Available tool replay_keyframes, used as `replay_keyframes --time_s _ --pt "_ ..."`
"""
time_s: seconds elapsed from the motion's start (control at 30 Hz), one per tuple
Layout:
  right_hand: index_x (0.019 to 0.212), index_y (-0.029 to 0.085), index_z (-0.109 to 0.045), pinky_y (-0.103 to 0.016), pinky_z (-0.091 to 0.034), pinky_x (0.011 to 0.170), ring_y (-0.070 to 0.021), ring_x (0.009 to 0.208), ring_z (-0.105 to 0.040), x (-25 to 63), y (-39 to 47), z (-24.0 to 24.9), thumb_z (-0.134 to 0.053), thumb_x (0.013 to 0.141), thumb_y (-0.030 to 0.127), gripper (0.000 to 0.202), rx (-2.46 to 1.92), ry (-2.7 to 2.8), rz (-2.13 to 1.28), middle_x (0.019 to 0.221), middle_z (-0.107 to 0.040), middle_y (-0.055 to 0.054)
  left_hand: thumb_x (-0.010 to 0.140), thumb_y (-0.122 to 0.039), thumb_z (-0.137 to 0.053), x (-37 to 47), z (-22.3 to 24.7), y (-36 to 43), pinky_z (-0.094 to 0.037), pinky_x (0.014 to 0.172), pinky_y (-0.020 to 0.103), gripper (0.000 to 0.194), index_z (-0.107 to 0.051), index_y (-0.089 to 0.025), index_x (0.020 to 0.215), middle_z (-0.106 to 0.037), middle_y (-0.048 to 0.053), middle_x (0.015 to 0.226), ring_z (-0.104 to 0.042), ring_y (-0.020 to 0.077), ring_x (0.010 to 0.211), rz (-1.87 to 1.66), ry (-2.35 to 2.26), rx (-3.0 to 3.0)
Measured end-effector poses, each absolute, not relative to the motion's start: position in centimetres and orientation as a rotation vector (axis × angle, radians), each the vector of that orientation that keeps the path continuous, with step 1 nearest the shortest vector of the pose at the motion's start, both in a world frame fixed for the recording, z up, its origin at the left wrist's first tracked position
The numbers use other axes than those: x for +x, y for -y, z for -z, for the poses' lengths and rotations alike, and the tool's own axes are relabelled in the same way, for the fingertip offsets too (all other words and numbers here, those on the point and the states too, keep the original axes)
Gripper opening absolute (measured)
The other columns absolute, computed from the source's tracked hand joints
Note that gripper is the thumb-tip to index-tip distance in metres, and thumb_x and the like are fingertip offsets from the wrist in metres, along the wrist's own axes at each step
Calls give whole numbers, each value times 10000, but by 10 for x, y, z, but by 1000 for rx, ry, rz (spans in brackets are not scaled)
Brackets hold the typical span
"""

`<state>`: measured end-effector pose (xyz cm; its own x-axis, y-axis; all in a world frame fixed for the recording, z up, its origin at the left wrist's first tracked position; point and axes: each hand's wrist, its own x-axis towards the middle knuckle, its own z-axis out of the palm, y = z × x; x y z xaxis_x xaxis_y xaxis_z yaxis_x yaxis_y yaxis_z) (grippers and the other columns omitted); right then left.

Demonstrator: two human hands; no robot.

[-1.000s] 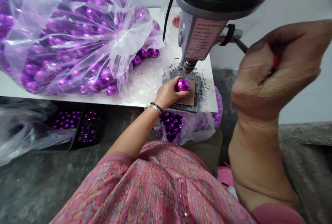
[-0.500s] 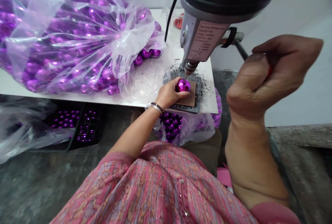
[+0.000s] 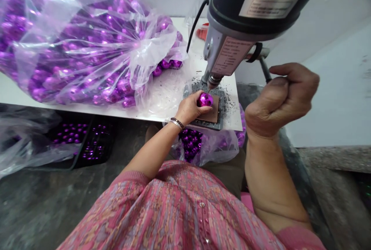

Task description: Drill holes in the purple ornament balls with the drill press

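A shiny purple ball (image 3: 205, 99) is between the thumb and fingers of my left hand (image 3: 190, 108), over the brown board (image 3: 213, 113) on the drill press's grey base (image 3: 219, 126). The drill chuck (image 3: 214, 80) is just above, its thin bit at the top of the ball; whether it has entered is too small to tell. At the right, my right hand (image 3: 278, 101) is closed round the end of the press's lever (image 3: 265, 69), the grip itself hidden by the fingers.
A large clear bag of purple balls (image 3: 84, 49) covers the table's left part. Black crates of purple balls (image 3: 95, 142) stand below left. Another bag of balls (image 3: 190, 143) hangs under the table's front edge. Dark shavings surround the base. A red item (image 3: 202, 32) lies behind.
My right hand has moved left and slightly down with the lever. The view has shifted a little. My left hand still holds the ball under the bit.
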<state>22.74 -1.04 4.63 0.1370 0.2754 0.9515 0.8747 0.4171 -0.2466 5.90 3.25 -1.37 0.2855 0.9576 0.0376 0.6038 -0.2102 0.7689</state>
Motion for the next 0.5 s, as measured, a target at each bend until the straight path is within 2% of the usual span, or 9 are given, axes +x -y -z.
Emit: replay_keyframes --time_s 0.13,0.23,0.37,0.43,0.5 --pt "1034 106 -622 -147 -425 736 31 740 -485 230 6 -27 -329 976 165 305 -1062 1453 658 904 -609 -4 745 -364 -790 59 14 -32 -477 811 300 520 -643 -216 1222 -728 41 1053 -647 204 924 -706 -1390 1905" --pt "1037 98 -613 -137 -402 690 54 654 -416 227 8 -34 -339 988 194 294 -1065 1399 611 911 -605 2 749 -368 -786 59 14 -31 -474 799 298 497 -647 -218 1202 -725 35 1028 -643 201 910 -719 -1393 1905" --pt "968 72 -640 -129 -408 729 61 760 -495 220 13 -87 -363 997 319 372 -1107 1314 500 895 -602 14 755 -372 -776 59 14 -31 -479 814 316 450 -652 -213 1158 -722 35 1012 -644 205 910 -725 -1393 1890" --pt "894 59 -631 -160 -420 791 59 790 -499 221 5 -117 -253 979 441 544 -1192 1351 411 841 -578 20 751 -355 -781 57 13 -30 -483 842 321 479 -638 -200 1181 -723 45 1049 -648 208 950 -729 -1366 1868" --pt "831 37 -611 -163 -404 815 61 767 -472 227 -9 -141 -264 969 433 544 -1257 1333 313 768 -520 9 745 -320 -791 54 13 -28 -487 874 318 509 -621 -195 1208 -724 48 1089 -652 203 985 -745 -1323 1852"
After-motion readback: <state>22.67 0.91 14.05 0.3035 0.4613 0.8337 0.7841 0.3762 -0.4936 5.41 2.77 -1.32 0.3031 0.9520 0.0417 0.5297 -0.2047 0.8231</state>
